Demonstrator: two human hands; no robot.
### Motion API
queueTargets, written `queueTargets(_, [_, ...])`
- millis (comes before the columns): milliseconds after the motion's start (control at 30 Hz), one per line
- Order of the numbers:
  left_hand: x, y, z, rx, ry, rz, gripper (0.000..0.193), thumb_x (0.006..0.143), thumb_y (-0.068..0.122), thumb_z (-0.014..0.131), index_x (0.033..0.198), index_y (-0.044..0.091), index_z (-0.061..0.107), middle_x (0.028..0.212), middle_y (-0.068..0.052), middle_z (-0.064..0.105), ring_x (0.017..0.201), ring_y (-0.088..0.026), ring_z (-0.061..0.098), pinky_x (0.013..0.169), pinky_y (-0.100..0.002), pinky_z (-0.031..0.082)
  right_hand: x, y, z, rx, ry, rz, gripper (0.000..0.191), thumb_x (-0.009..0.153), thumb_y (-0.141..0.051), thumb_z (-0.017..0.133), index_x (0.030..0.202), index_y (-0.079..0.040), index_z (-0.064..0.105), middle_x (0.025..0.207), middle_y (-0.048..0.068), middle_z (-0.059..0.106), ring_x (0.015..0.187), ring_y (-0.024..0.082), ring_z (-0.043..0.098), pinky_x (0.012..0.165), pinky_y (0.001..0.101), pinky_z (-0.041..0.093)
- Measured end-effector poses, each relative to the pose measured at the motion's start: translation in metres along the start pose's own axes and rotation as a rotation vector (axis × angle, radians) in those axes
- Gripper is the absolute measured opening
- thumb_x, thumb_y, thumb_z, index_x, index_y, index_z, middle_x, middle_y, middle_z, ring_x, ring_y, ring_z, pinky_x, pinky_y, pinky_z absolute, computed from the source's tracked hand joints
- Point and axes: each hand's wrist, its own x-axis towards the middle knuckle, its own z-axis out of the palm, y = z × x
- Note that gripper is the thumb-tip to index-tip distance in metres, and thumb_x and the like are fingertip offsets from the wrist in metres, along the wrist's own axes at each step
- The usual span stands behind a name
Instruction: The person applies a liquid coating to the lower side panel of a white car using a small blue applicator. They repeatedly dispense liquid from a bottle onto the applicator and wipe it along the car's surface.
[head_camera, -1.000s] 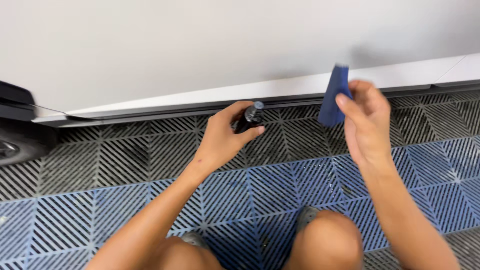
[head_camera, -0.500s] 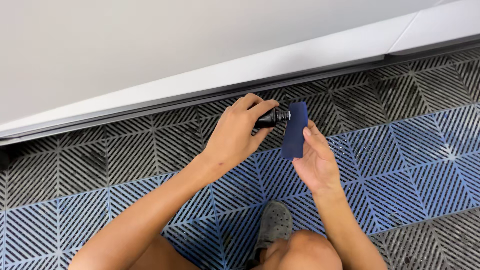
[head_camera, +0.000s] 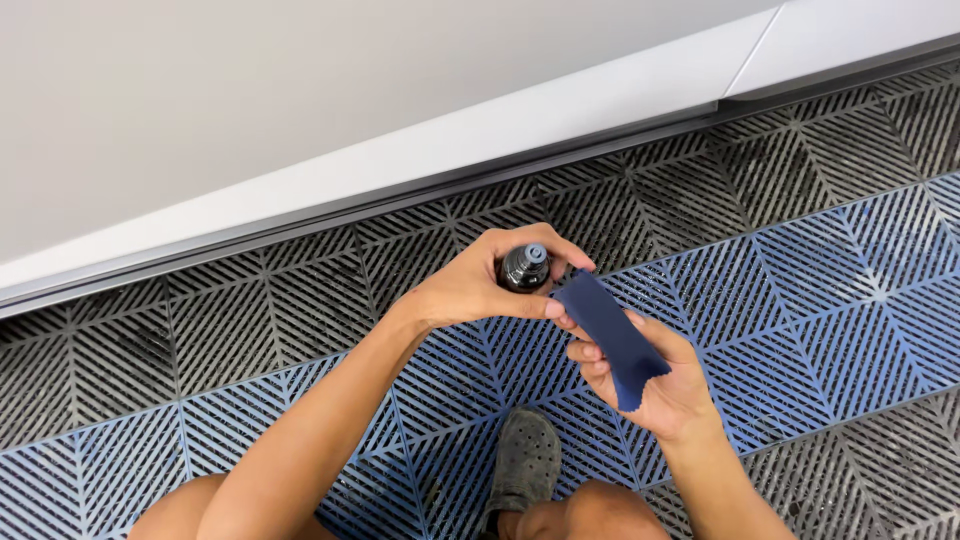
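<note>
The head view is looking down at two bare hands above a grid floor (head_camera: 800, 290) of black and blue tiles. The left hand (head_camera: 480, 285) is curling its fingers around a small dark bottle (head_camera: 522, 268), gripping it with the tip pointing toward the right hand. The right hand (head_camera: 650, 385) is lying palm up, with a dark blue cloth (head_camera: 612, 338) resting across it and the fingers folding round it underneath.

A moment ago the cloth was standing up and touching the bottle's tip. Now the cloth is leaning back flatter on the palm, and its top corner is sitting just beside the bottle (maybe still touching it; the picture is too small to tell). Both hands have also slid a bit lower and to the right.

Behind the hands, a white car panel (head_camera: 300, 120) is running across the top. A grey shoe (head_camera: 525, 465) is showing below.
</note>
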Motion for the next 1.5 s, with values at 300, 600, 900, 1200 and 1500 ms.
queueTargets(300, [-0.004, 0.000, -0.009, 0.033, -0.010, 0.054, 0.036, 0.084, 0.022, 0.086, 0.116, 0.009, 0.075, 0.103, 0.000, 0.064, 0.095, -0.013, 0.059, 0.086, -0.030, 0.048, 0.004, -0.003, 0.022, -0.457, 0.242, -0.163, 0.045, 0.098, -0.021, 0.062, 0.134, 0.003, 0.051, 0.120, 0.022, 0.064, 0.101, 0.028, 0.062, 0.085, 0.0376, 0.054])
queueTargets(600, [-0.019, 0.015, -0.017, 0.298, 0.119, 0.048, 0.035, 0.083, 0.022, 0.084, 0.114, 0.009, 0.075, 0.103, -0.002, 0.066, 0.097, -0.016, 0.066, 0.088, -0.031, 0.053, 0.012, -0.002, 0.090, -1.837, 0.125, -0.577, 0.048, 0.085, -0.005, 0.076, 0.128, -0.003, 0.055, 0.121, 0.012, 0.070, 0.112, 0.021, 0.067, 0.096, 0.0357, 0.053])
queueTargets(900, [-0.036, -0.001, -0.024, 0.138, 0.379, 0.019, 0.043, 0.082, 0.022, 0.086, 0.121, 0.010, 0.073, 0.103, -0.002, 0.067, 0.096, -0.013, 0.064, 0.088, -0.028, 0.053, 0.044, 0.015, 0.091, -1.786, 0.186, -0.663, 0.053, 0.087, 0.001, 0.073, 0.134, -0.002, 0.050, 0.119, 0.013, 0.068, 0.108, 0.017, 0.065, 0.096, 0.0332, 0.053])
queueTargets(1200, [-0.039, -0.029, -0.009, -0.216, 0.420, 0.010, 0.035, 0.085, 0.015, 0.083, 0.114, 0.003, 0.069, 0.104, -0.002, 0.070, 0.099, -0.011, 0.065, 0.091, -0.027, 0.056, 0.062, 0.014, 0.071, -1.476, 0.108, -0.547, 0.056, 0.091, 0.007, 0.066, 0.141, -0.004, 0.042, 0.122, 0.015, 0.067, 0.117, 0.021, 0.064, 0.103, 0.0372, 0.051])
queueTargets(1500, [-0.042, -0.030, -0.013, -0.227, 0.467, -0.032, 0.016, 0.086, 0.012, 0.082, 0.094, 0.005, 0.070, 0.079, 0.005, 0.062, 0.073, -0.004, 0.054, 0.067, -0.023, 0.045, 0.069, 0.020, 0.075, -1.479, 0.099, -0.498, 0.060, 0.090, 0.006, 0.067, 0.144, -0.004, 0.041, 0.122, 0.017, 0.066, 0.116, 0.022, 0.064, 0.104, 0.0384, 0.051])
